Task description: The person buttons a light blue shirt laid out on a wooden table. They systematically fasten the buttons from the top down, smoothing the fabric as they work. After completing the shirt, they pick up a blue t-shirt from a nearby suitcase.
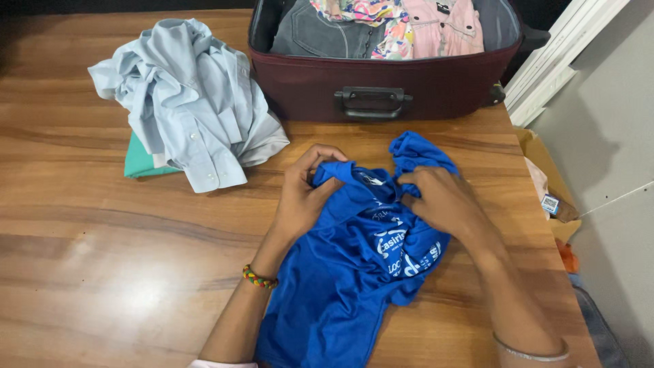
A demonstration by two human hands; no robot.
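A blue shirt [354,272] lies crumpled on the wooden table [102,259], toward its near right part, with its lower half trailing off the near edge. White print shows on its middle, too creased to make out. Both hands grip it near the collar. The left hand [303,197] pinches a fold of fabric at the collar's left side, fingers curled shut on the cloth, thumb on top. The right hand [439,201] lies over the collar's right side, fingers closed into the bunched fabric, while one sleeve sticks up toward the far edge just beyond it.

The shirt looks thin, light and very soft, with a slight sheen that suggests a slick knit. It will likely sag and slide wherever it is not held, and bunch instead of keeping a crease. The collar and shoulder seams look like the firmest places to take hold, since the doubled cloth there gives the fingers something to bite on.

At the far edge stands an open maroon suitcase [381,85] with folded clothes inside: grey, floral and pink. Toward the far left corner sits a heap of pale blue shirts [187,102] on top of a green garment [139,163], well apart from the hands. A cardboard box [545,184] stands just off the right edge.
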